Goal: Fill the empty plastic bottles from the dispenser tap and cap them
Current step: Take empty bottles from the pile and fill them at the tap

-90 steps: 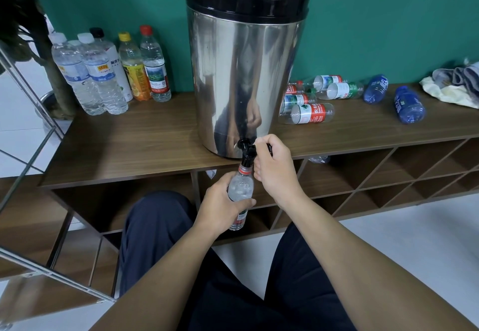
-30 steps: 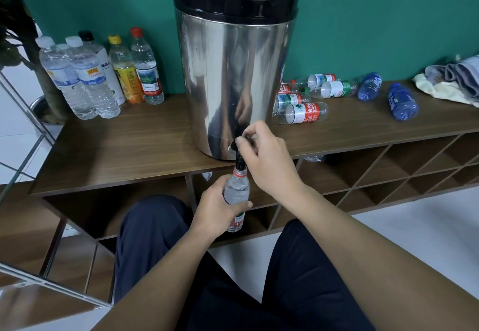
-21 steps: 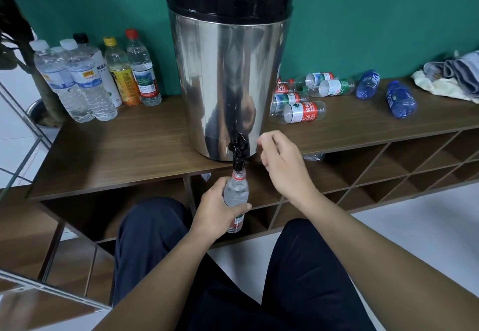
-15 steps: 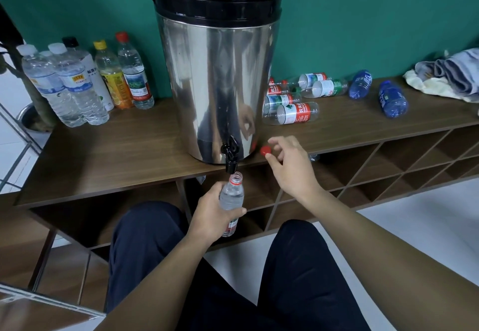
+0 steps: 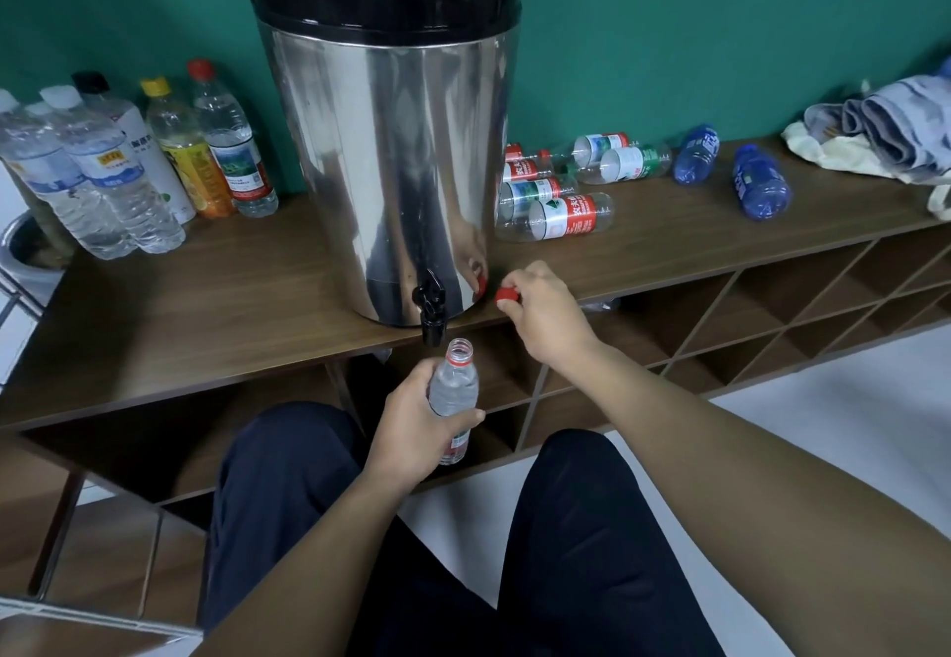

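Head view: we are gripping the filled bottle upright in the left hand to prevent spillage, while the right hand is pinching the red cap on the worktop for capping.

My brown wooden shelf top carries the steel dispenser near its front edge. Capped upright bottles stand at the back left; empty bottles and two blue bottles lie right of it, with crumpled cloths at the far right
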